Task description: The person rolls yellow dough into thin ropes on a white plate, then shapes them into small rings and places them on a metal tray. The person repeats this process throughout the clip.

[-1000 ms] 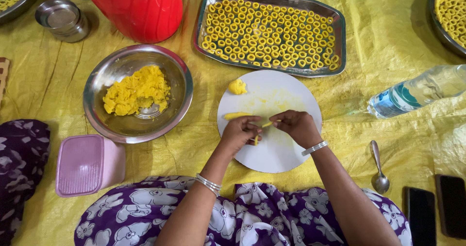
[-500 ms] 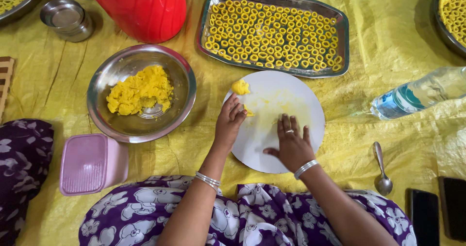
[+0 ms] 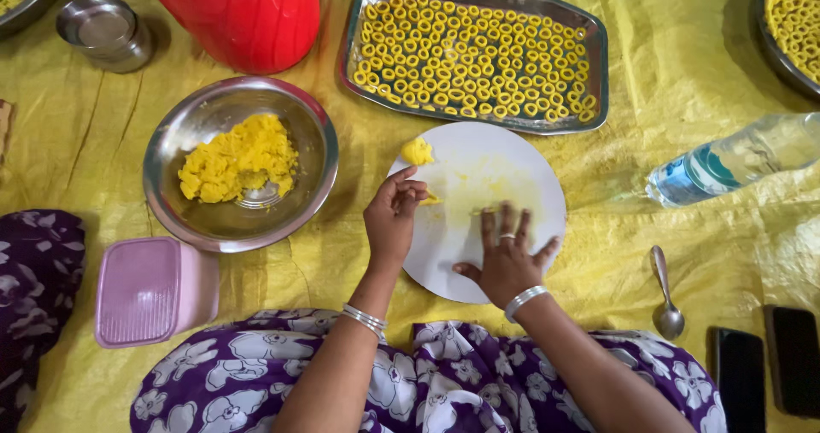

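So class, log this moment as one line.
left hand: pinching dough piece | right hand: flat on white plate | dough lump: on plate

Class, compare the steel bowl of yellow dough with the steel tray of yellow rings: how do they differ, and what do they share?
The steel bowl is round and deep; the steel tray is rectangular and shallow. The bowl holds loose, lumpy yellow dough covering only part of its bottom; the tray is filled almost edge to edge with small shaped rings in rows. Both are shiny metal, rest on the yellow sheet and hold the same yellow colour.
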